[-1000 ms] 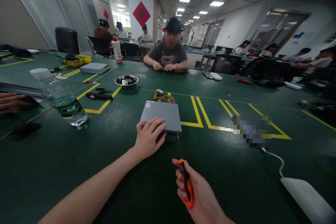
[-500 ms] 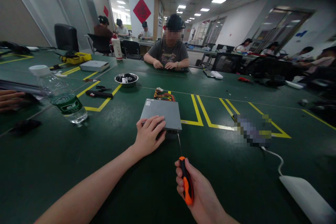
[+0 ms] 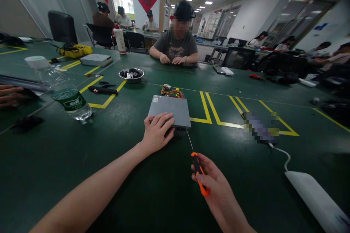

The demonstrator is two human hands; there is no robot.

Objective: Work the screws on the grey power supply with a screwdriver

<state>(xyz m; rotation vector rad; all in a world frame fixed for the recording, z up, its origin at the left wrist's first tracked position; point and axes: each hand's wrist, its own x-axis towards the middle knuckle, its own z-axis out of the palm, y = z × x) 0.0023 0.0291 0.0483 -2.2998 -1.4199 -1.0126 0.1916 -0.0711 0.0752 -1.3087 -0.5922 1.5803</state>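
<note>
A grey metal box (image 3: 175, 107) with a bundle of coloured wires (image 3: 171, 92) at its far side lies flat on the green table (image 3: 123, 189). Over its near left part rests my left hand (image 3: 158, 131), fingers on the top and the thumb at the near edge. My right hand (image 3: 209, 174) is closed around the orange and black handle of a screwdriver (image 3: 199, 174). The thin shaft points up and away, its tip at the box's near right corner. Whether the tip sits in a screw is too small to tell.
A water bottle (image 3: 68, 98) stands at the left, near a person's hand (image 3: 11, 95). Beyond are a black tool (image 3: 103, 90) and a metal bowl (image 3: 131, 75). At the right are a blurred device (image 3: 258, 127) and a white case (image 3: 314, 196). Someone sits opposite (image 3: 176, 45).
My right hand has shifted slightly right and its grip on the screwdriver handle has changed, tilting the tool more. My left hand stays on the box. The camera view has moved a little.
</note>
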